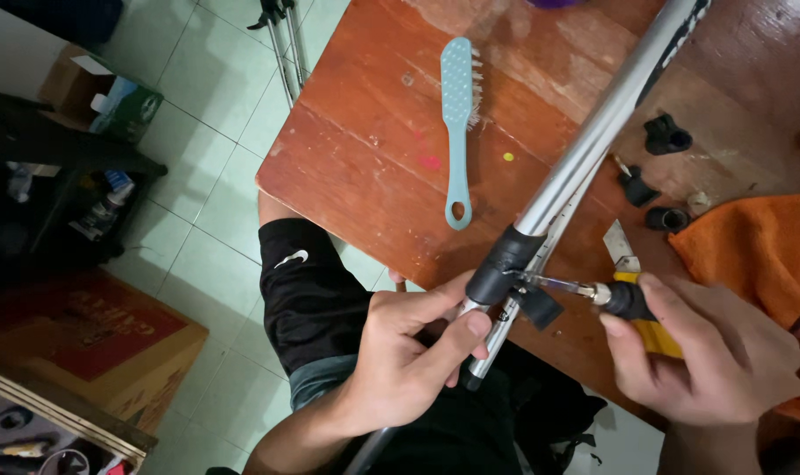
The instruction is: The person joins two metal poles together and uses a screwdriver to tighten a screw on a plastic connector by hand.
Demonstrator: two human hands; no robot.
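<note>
Head view: your left hand (409, 352) grips the silver telescopic metal pole (585, 149) while your right hand (708, 352) clasps the yellow-handled screwdriver (624, 301), tip seated in the black plastic clamp (505, 264) at six o'clock, three black plastic caps (666, 136) already off at two o'clock.

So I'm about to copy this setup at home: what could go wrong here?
The screwdriver tip could slip off the black clamp toward the left hand gripping the silver tube close below it. The utility knife lies with its blade exposed beside the right hand. Small black parts could roll away.
</note>
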